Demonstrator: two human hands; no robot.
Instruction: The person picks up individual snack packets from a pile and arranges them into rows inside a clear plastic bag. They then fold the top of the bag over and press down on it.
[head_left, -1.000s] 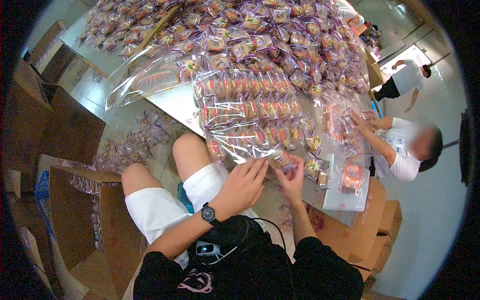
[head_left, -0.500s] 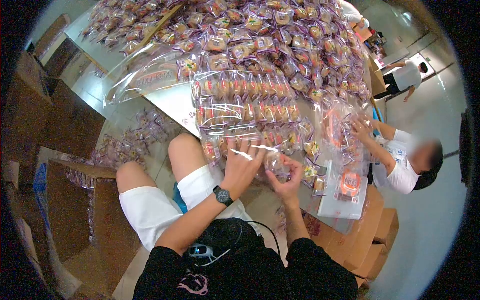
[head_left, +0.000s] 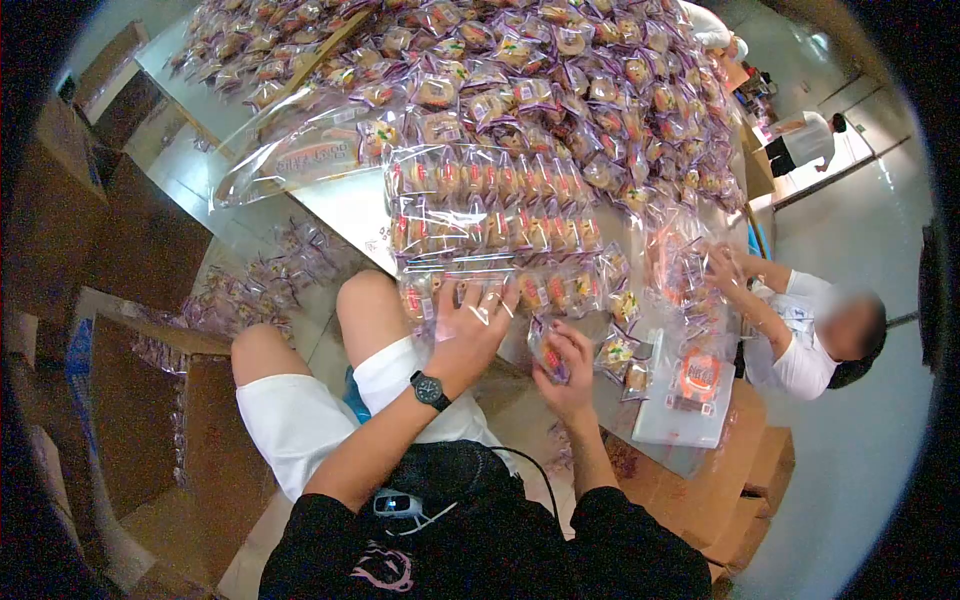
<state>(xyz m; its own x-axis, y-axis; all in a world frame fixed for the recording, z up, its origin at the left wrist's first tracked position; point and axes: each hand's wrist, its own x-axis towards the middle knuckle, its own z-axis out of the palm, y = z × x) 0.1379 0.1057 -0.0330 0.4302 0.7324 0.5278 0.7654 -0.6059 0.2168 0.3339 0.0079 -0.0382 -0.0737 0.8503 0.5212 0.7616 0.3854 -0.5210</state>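
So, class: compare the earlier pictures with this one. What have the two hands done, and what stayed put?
The left hand slid forward onto the clear bag of packed rows, fingers spread flat. The right hand kept hold of one wrapped pastry. The loose pile and the co-worker stayed put.

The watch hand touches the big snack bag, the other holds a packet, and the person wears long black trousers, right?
No: the head view shows white shorts, not long black trousers. The left hand with the watch touches the big snack bag; the right hand holds a packet.
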